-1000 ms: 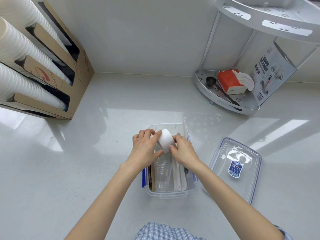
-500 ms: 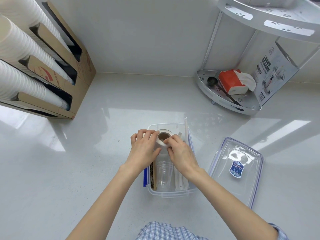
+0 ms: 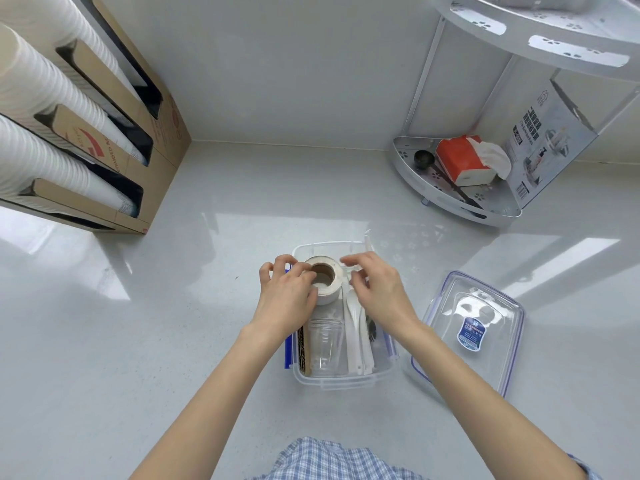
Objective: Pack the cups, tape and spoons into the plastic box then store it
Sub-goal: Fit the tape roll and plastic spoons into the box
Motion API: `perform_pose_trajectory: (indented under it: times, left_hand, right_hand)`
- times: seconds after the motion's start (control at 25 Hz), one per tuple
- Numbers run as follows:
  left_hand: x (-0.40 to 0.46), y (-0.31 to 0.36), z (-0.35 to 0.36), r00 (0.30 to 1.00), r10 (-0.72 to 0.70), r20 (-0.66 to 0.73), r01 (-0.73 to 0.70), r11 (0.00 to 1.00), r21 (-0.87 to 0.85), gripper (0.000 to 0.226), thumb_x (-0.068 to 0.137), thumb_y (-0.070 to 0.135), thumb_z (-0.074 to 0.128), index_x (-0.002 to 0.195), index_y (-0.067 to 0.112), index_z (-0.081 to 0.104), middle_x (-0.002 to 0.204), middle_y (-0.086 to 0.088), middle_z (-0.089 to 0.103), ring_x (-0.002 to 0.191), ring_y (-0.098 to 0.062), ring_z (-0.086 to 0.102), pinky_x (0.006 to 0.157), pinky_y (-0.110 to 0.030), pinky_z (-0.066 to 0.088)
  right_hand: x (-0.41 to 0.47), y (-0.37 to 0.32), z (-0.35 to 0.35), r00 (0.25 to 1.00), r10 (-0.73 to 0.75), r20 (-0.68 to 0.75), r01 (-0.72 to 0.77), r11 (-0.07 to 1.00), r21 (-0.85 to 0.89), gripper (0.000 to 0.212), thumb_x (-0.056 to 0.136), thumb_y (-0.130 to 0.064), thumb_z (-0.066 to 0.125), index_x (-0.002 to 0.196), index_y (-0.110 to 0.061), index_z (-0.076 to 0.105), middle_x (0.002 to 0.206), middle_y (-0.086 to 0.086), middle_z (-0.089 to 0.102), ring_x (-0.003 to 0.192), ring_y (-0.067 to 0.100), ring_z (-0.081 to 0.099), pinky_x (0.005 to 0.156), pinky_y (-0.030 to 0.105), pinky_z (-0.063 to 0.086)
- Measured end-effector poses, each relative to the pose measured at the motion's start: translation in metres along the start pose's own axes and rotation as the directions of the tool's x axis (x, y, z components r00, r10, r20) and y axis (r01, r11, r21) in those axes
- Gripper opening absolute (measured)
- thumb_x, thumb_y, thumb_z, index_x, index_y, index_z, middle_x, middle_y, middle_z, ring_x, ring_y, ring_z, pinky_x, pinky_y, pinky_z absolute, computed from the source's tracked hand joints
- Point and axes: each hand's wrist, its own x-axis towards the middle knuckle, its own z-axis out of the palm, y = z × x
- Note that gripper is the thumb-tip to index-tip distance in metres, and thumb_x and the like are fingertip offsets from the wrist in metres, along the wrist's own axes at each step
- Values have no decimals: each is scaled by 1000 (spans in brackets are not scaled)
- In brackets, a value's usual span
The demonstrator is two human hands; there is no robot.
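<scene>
A clear plastic box (image 3: 341,381) with blue clips sits on the white counter in front of me. Inside lie stacked clear cups (image 3: 325,348) on their side and white spoons (image 3: 356,327) beside them. A white tape roll (image 3: 327,280) with a brown core rests at the far end of the box, core facing up. My left hand (image 3: 287,292) still touches the roll, fingers around its left side. My right hand (image 3: 375,289) hovers just right of the roll with fingers spread, holding nothing.
The box's clear lid (image 3: 474,327) lies upside down to the right. A cardboard dispenser (image 3: 114,157) with white paper cup stacks stands at the left. A white corner rack (image 3: 460,199) at the back right holds a tissue pack, a black scoop and a carton.
The tape roll was turned from its side to core-up and lowered into the far end of the box. My right hand has let go of it and opened.
</scene>
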Motion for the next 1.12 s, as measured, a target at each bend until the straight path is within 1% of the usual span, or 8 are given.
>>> perform_pose_trajectory:
  times: [0.12,0.32,0.48,0.64,0.8,0.88,0.96,1.12]
  left_hand:
    - [3,6,-4,999,-34,-21,32,997,-73,32,88,24,38,115,16,53,129,1,52,124,-23,29,91,-33,5]
    - [15,25,-7,1000,-14,-23,8,977,-213,37,89,25,40,126,17,43,131,-1,50,121,-22,35,95,-32,11]
    - [42,41,-9,1000,15,16,-10,963,-268,45,90,27,42,132,16,34,135,-5,45,122,-26,34,98,-37,23]
    - [59,50,-7,993,97,70,-71,947,-313,44,89,18,41,133,20,34,135,-5,44,119,-27,36,95,-39,29]
    - [60,51,-4,989,124,74,-79,894,-441,46,87,9,40,132,17,35,137,-6,43,122,-27,38,100,-39,30]
    - [58,52,-7,989,139,49,-94,850,-518,46,87,7,41,132,12,36,135,-11,44,120,-27,43,101,-33,33]
    - [58,54,-14,990,138,-4,-114,802,-587,43,86,3,42,129,8,40,130,-14,48,111,-26,52,91,-20,34]
    - [57,53,-34,990,100,-96,-138,768,-625,39,86,1,42,124,8,47,122,-14,54,97,-23,59,87,-22,39]
  right_hand:
    - [9,10,-21,984,114,-137,-114,993,6,26,88,-5,46,108,-11,61,110,8,61,78,12,53,76,16,36]
    - [36,21,-30,952,299,-61,-302,953,-34,34,90,-19,48,124,-11,51,118,12,55,88,22,53,84,26,36]
    - [52,20,-23,939,345,-15,-345,938,-32,35,88,-28,52,119,-12,56,116,14,57,107,27,54,90,31,39]
    - [60,21,-21,940,340,-1,-340,940,-19,26,88,-25,53,105,-8,64,112,15,63,104,27,57,81,28,38]
    - [56,21,-27,953,301,-33,-302,953,-17,24,89,-23,50,99,-7,64,98,13,67,88,24,58,72,25,37]
    - [55,17,-31,957,291,-18,-291,957,10,24,90,-23,48,99,-8,64,89,11,68,83,24,58,70,25,38]
    - [55,11,-37,964,265,-30,-264,964,34,21,90,-22,48,95,-9,64,79,8,64,82,26,60,69,25,39]
    - [58,-6,-46,975,209,-68,-206,977,48,20,88,-23,51,92,-10,65,75,3,62,80,24,62,69,25,41]
